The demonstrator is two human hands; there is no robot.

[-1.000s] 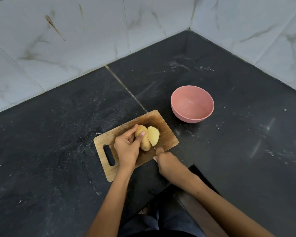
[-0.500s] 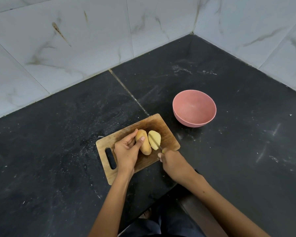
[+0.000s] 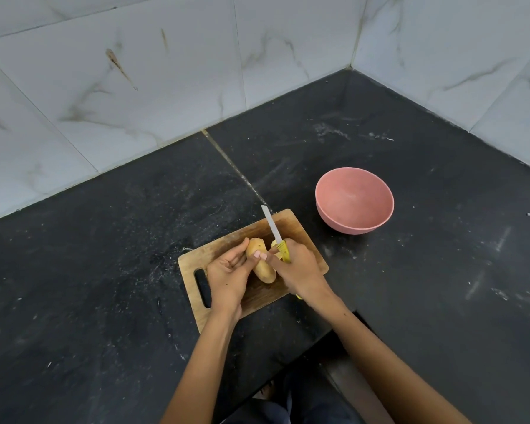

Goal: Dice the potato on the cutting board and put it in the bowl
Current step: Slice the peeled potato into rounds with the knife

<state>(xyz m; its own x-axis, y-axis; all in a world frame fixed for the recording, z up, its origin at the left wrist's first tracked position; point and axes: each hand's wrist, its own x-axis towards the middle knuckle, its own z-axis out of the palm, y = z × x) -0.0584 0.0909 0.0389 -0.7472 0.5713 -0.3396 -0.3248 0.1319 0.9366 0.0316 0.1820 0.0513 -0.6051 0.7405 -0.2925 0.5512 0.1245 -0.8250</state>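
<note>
Potato half (image 3: 260, 262) lies skin up on cutting board (image 3: 300, 231), which sits on black counter (image 3: 104, 255). Left hand (image 3: 230, 275) holds it, thumb and fingers curled round its sides. Right hand (image 3: 300, 267) grips the yellow handle of knife (image 3: 271, 223); blade points to 11 o'clock, past the board's far edge. Second potato piece (image 3: 274, 245) mostly hidden behind right hand. Pink bowl (image 3: 354, 199) at 2 o'clock from board, apart from it.

Halved potato (image 3: 261, 262) on wooden cutting board (image 3: 300, 231), pink bowl (image 3: 354, 199) nearby, empty
</note>
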